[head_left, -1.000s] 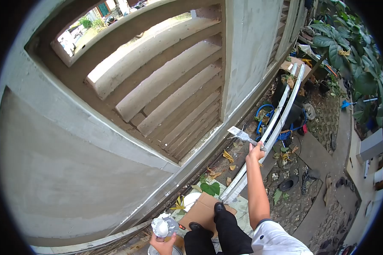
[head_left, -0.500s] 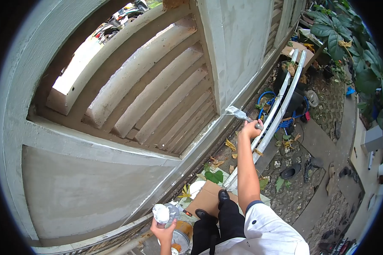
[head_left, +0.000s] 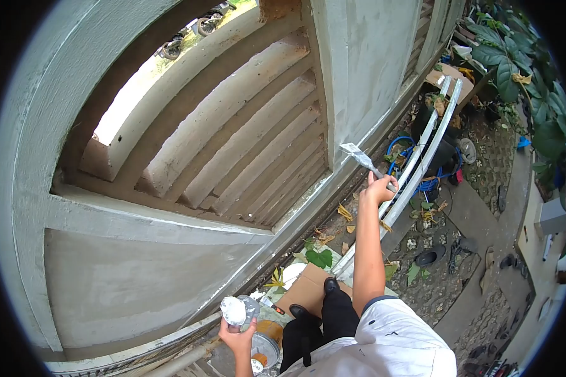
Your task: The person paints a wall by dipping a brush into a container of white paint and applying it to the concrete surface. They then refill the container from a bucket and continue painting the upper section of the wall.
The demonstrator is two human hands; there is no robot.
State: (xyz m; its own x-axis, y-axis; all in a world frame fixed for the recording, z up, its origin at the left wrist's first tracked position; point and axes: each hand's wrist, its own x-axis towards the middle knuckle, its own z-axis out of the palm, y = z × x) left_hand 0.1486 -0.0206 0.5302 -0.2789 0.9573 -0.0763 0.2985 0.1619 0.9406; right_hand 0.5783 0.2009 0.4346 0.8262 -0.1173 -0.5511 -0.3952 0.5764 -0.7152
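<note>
My right hand (head_left: 378, 188) is stretched out in front of me and grips a paintbrush (head_left: 361, 158) by its handle. The brush's white-coated bristles point at the lower edge of the grey wall pillar (head_left: 365, 69). My left hand (head_left: 238, 338) is low, near my body, and holds a small cut plastic container (head_left: 239, 310) with white paint in it. To the left of the pillar is a louvred concrete vent (head_left: 233, 138) with slanted slats.
A white ladder (head_left: 415, 169) lies along the ground by the wall. My black shoes stand on cardboard (head_left: 305, 290). A metal paint can (head_left: 264, 349) sits below my left hand. Blue hose, dry leaves, pots and a leafy plant (head_left: 516, 69) crowd the ground at right.
My right hand has lifted the brush a little, so its bristles now sit higher against the pillar's foot. My left hand with the paint container stayed low. My view shifted slightly.
</note>
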